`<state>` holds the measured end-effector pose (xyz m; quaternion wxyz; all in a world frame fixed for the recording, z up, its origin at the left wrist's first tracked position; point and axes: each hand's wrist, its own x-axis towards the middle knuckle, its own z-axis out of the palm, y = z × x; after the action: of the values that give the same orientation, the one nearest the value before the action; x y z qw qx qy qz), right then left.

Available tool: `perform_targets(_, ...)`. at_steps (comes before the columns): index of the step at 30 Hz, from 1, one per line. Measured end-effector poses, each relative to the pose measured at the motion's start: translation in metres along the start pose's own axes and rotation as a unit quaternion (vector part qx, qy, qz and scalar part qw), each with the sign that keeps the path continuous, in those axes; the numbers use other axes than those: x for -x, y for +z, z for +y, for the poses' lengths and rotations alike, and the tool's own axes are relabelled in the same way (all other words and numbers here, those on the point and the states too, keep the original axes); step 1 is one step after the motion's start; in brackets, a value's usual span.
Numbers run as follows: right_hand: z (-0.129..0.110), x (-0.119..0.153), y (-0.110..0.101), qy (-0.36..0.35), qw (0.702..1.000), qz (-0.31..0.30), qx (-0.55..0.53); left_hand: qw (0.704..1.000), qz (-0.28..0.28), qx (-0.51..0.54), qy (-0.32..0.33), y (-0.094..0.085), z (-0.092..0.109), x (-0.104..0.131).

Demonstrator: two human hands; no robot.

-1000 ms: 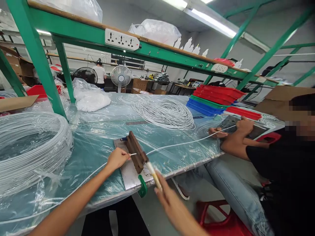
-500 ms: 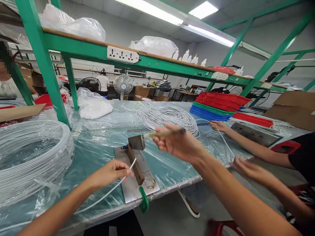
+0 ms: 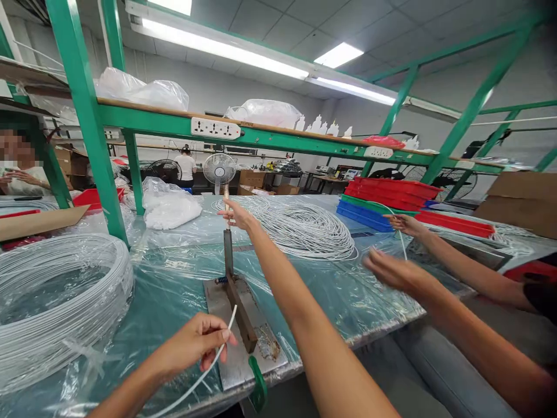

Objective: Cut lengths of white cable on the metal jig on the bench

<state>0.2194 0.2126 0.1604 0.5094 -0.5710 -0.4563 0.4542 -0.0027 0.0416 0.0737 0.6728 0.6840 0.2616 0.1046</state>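
My left hand (image 3: 204,342) is closed in a pinch on a thin white cable (image 3: 191,395), whose free end points up near the bar of a metal lever cutter (image 3: 241,316). The cutter sits on a steel base plate (image 3: 217,325) at the table's front edge, with a spring beside its pivot. My right hand (image 3: 237,215) holds the lever's handle (image 3: 226,194), fingers loosely around it. The lever arm (image 3: 228,252) stands upright over the pivot.
A large coil of white cable (image 3: 65,290) lies at left, another loose coil (image 3: 304,229) behind. A green clamp (image 3: 258,383) is at the plate's front. Red and blue trays (image 3: 387,194) are stacked at right. A co-worker's hands (image 3: 402,273) handle another white cable.
My right hand has swung the lever up and to the left, from slanting to upright. My left hand keeps the cable. The view has tilted up, and the co-worker's near hand has moved left.
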Motion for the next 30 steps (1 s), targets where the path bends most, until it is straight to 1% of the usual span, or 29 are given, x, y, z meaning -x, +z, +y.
perform_targets(3,0.004,-0.002,0.006,-0.008,1.000,0.003,0.008,1.000,0.006,0.011,0.016,-0.004,0.003,0.002)
perform_targets(5,0.005,0.005,0.011,-0.026,1.000,0.014,0.009,0.999,0.024,0.026,0.037,-0.009,0.008,0.004)
perform_targets(7,0.006,0.021,0.015,-0.053,0.998,0.025,0.009,0.995,0.061,0.045,0.065,-0.016,0.017,0.007)
perform_targets(8,0.008,0.033,0.016,-0.068,0.997,0.022,0.009,0.991,0.085,0.056,0.082,-0.020,0.023,0.009)
perform_targets(10,0.017,0.067,0.020,-0.091,0.996,-0.013,0.015,0.977,0.153,0.084,0.124,-0.027,0.034,0.014)
perform_targets(11,0.024,0.087,0.023,-0.089,0.994,-0.066,0.022,0.965,0.192,0.102,0.149,-0.031,0.040,0.016)
perform_targets(12,0.033,0.109,0.026,-0.075,0.986,-0.149,0.028,0.948,0.234,0.123,0.176,-0.033,0.045,0.017)
perform_targets(13,0.044,0.131,0.031,-0.052,0.967,-0.248,0.032,0.929,0.274,0.146,0.202,-0.034,0.050,0.018)
perform_targets(14,0.055,0.153,0.037,-0.023,0.935,-0.352,0.029,0.907,0.310,0.169,0.228,-0.035,0.054,0.017)
perform_targets(15,0.065,0.173,0.042,0.004,0.899,-0.437,0.018,0.888,0.336,0.191,0.250,-0.034,0.057,0.015)
perform_targets(16,0.074,0.191,0.048,0.024,0.869,-0.494,0.000,0.874,0.350,0.208,0.266,-0.032,0.059,0.012)
perform_targets(17,0.081,0.205,0.053,0.030,0.858,-0.513,-0.021,0.868,0.353,0.217,0.274,-0.028,0.061,0.009)
perform_targets(18,0.085,0.216,0.056,0.020,0.868,-0.494,-0.043,0.871,0.346,0.215,0.274,-0.024,0.061,0.007)
perform_targets(19,0.085,0.223,0.055,0.001,0.888,-0.456,-0.062,0.885,0.330,0.197,0.264,-0.020,0.059,0.005)
perform_targets(20,0.082,0.226,0.051,-0.026,0.912,-0.400,-0.081,0.906,0.304,0.163,0.244,-0.016,0.056,0.004)
perform_targets(21,0.076,0.226,0.042,-0.059,0.938,-0.328,-0.096,0.934,0.265,0.112,0.213,-0.012,0.051,0.005)
perform_targets(22,0.069,0.223,0.029,-0.093,0.959,-0.243,-0.113,0.960,0.214,0.050,0.173,-0.008,0.044,0.008)
perform_targets(23,0.061,0.219,0.011,-0.118,0.973,-0.147,-0.136,0.980,0.149,-0.015,0.128,-0.005,0.035,0.012)
perform_targets(24,0.053,0.213,-0.009,-0.134,0.977,-0.047,-0.161,0.991,0.078,-0.075,0.077,-0.004,0.025,0.017)
perform_targets(25,0.047,0.206,-0.033,-0.143,0.971,0.045,-0.186,0.993,0.011,-0.118,0.026,-0.004,0.013,0.022)
perform_targets(26,0.043,0.200,-0.057,-0.144,0.960,0.124,-0.207,0.989,-0.041,-0.143,-0.020,-0.005,-0.001,0.028)
perform_targets(27,0.042,0.194,-0.083,-0.141,0.947,0.185,-0.222,0.984,-0.073,-0.155,-0.058,-0.009,-0.014,0.034)
perform_targets(28,0.044,0.190,-0.107,-0.137,0.935,0.232,-0.230,0.981,-0.080,-0.157,-0.087,-0.014,-0.028,0.039)
perform_targets(29,0.047,0.187,-0.131,-0.134,0.926,0.267,-0.232,0.980,-0.068,-0.154,-0.106,-0.021,-0.040,0.043)
perform_targets(30,0.053,0.185,-0.152,-0.131,0.917,0.296,-0.232,0.981,-0.038,-0.150,-0.115,-0.030,-0.051,0.047)
